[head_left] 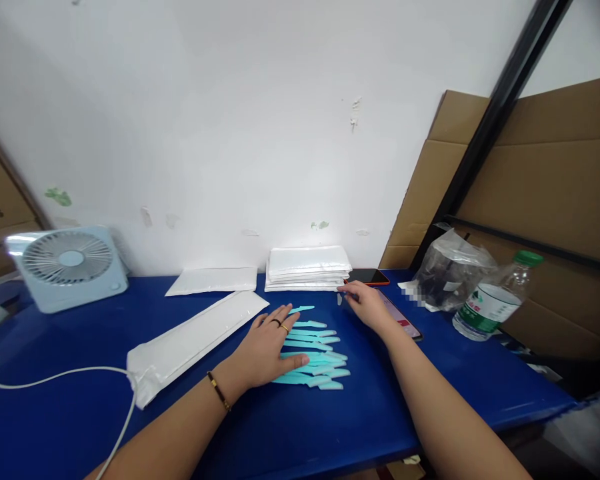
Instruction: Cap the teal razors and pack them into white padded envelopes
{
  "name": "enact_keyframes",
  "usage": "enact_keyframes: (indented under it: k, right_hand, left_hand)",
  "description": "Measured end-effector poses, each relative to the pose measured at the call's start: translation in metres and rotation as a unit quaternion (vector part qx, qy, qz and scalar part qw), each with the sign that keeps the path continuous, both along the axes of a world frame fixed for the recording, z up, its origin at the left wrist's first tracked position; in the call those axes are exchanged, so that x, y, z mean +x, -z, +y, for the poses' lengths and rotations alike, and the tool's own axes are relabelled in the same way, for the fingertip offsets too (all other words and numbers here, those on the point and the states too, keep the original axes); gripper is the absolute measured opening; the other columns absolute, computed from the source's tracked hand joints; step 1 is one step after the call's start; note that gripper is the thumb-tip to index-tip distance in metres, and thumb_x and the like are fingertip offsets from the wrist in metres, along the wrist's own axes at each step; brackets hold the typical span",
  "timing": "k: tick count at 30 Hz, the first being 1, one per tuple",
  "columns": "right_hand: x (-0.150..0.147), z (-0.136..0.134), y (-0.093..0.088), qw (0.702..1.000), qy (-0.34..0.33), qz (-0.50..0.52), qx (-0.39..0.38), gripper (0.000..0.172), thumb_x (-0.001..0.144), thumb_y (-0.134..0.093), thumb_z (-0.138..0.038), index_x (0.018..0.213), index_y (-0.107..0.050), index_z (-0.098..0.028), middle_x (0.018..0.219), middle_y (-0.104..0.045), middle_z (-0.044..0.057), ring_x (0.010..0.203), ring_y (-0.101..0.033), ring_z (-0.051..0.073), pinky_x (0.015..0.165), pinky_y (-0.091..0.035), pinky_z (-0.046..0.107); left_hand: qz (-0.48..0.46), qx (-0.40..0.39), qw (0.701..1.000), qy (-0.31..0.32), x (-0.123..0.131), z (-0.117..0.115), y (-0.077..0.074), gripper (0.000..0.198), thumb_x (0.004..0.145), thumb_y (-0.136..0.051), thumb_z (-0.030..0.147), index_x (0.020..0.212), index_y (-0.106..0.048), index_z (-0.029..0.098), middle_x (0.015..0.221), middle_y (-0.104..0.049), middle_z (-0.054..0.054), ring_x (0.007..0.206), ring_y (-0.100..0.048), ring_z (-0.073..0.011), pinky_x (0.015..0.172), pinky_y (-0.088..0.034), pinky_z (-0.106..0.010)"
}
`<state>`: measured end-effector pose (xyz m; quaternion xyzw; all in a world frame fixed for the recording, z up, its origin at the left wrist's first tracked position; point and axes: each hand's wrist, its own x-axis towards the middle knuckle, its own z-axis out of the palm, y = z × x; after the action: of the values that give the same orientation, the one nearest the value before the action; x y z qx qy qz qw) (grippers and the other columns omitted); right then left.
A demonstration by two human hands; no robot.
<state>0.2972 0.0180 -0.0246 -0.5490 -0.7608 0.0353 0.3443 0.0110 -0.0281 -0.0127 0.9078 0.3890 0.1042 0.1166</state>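
Note:
My left hand (270,347) lies flat over a row of teal eyebrow razors (315,360), fingers stretched and covering their left ends. Several razors point right, with pale covers at their tips. To their upper right, my right hand (366,305) has thumb and index finger drawn together near the lower right corner of a stack of white padded mailers (307,270). A small translucent piece (339,299) shows just under those fingertips; whether they grip it is unclear. A long white padded mailer (195,343) lies slantwise left of the razors.
Another white mailer (213,281) lies by the wall. A light blue fan (73,267) stands at left, with a white cable (55,379) nearby. At right are a phone (400,317), a dark phone (367,276), a bagged cup (447,267) and a water bottle (495,303). Cardboard (555,173) stands behind.

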Motion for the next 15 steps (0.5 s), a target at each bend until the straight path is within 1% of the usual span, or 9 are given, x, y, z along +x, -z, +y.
enact_keyframes:
  k: [2, 4, 7, 10, 13, 15]
  right_hand:
    - [0.011, 0.005, 0.003, 0.999, 0.004, -0.035, -0.019, 0.042, 0.072, -0.048, -0.003, 0.104, -0.065, -0.023, 0.113, -0.059, 0.006, 0.105, -0.053, 0.021, 0.093, -0.04, 0.035]
    - [0.013, 0.007, 0.006, 0.997, -0.017, -0.066, -0.044, 0.04, 0.071, -0.049, -0.003, 0.1, -0.067, -0.024, 0.11, -0.061, 0.005, 0.105, -0.054, 0.021, 0.094, -0.039, 0.036]
    - [0.007, 0.006, 0.006, 0.994, -0.04, -0.081, -0.062, 0.025, 0.075, -0.052, -0.011, 0.089, -0.07, -0.021, 0.093, -0.067, 0.005, 0.088, -0.059, 0.019, 0.083, -0.044, 0.032]
    - [-0.001, 0.003, 0.004, 0.994, -0.024, -0.068, -0.078, 0.017, 0.076, -0.058, -0.022, 0.085, -0.071, -0.02, 0.085, -0.067, 0.005, 0.076, -0.06, 0.018, 0.071, -0.046, 0.029]
    - [-0.004, -0.001, 0.001, 0.993, -0.022, -0.031, -0.116, 0.023, 0.077, -0.058, -0.031, 0.092, -0.07, -0.019, 0.083, -0.067, 0.006, 0.071, -0.06, 0.017, 0.065, -0.045, 0.026]
    - [-0.003, -0.003, -0.001, 0.991, -0.037, -0.011, -0.126, 0.027, 0.081, -0.052, -0.029, 0.101, -0.067, -0.019, 0.085, -0.067, 0.005, 0.071, -0.059, 0.016, 0.066, -0.045, 0.026]
  left_hand:
    - [0.005, 0.002, 1.0, -0.011, -0.002, 0.004, 0.003, 0.077, 0.078, -0.03, 0.07, 0.141, -0.016, 0.027, 0.148, -0.016, -0.008, 0.135, -0.015, -0.0263, 0.106, -0.014, -0.046]
    - [0.013, -0.004, 1.0, -0.012, -0.003, 0.008, 0.006, 0.078, 0.078, -0.029, 0.071, 0.14, -0.018, 0.026, 0.147, -0.02, -0.009, 0.134, -0.018, -0.0257, 0.106, -0.016, -0.045]
    - [0.016, -0.006, 1.0, -0.008, -0.003, 0.008, 0.007, 0.079, 0.077, -0.029, 0.071, 0.14, -0.019, 0.024, 0.145, -0.026, -0.01, 0.133, -0.022, -0.0253, 0.106, -0.019, -0.043]
    - [0.015, -0.005, 1.0, -0.001, -0.003, 0.007, 0.006, 0.079, 0.078, -0.029, 0.071, 0.14, -0.02, 0.024, 0.144, -0.028, -0.01, 0.132, -0.025, -0.0255, 0.105, -0.02, -0.042]
    - [0.015, -0.007, 1.0, 0.01, -0.003, 0.007, 0.006, 0.078, 0.078, -0.03, 0.071, 0.14, -0.019, 0.025, 0.144, -0.028, -0.009, 0.132, -0.025, -0.0257, 0.106, -0.019, -0.043]
    - [0.013, -0.01, 1.0, 0.013, -0.003, 0.007, 0.006, 0.078, 0.077, -0.03, 0.071, 0.14, -0.019, 0.026, 0.145, -0.027, -0.008, 0.132, -0.025, -0.0255, 0.106, -0.018, -0.043]
